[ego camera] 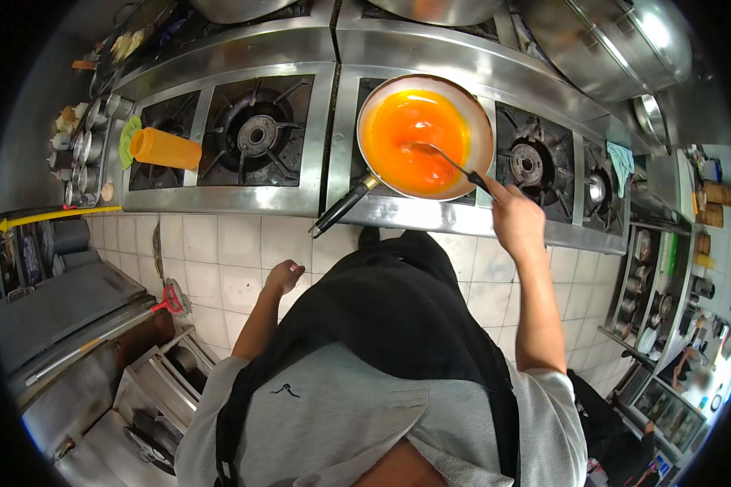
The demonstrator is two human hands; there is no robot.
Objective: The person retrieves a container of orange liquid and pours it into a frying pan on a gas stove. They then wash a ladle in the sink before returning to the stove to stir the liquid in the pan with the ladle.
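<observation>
My right hand grips the black handle of a metal spoon or small ladle. Its head dips into a glossy orange-red liquid, with yellower patches along the border. The liquid lies in a wide frying pan with a pale inside, set over a burner of the steel gas range. The pan's black handle sticks out past the range's front edge, towards my left. Away from it, my left hand hangs low over the floor tiles, its fingers curled and nothing visible in them.
An orange squeeze bottle lies on its side at the left burner, by a green cloth. Large steel pots stand behind the range. A blue cloth hangs at right. A red-headed mop lies left. People are at lower right.
</observation>
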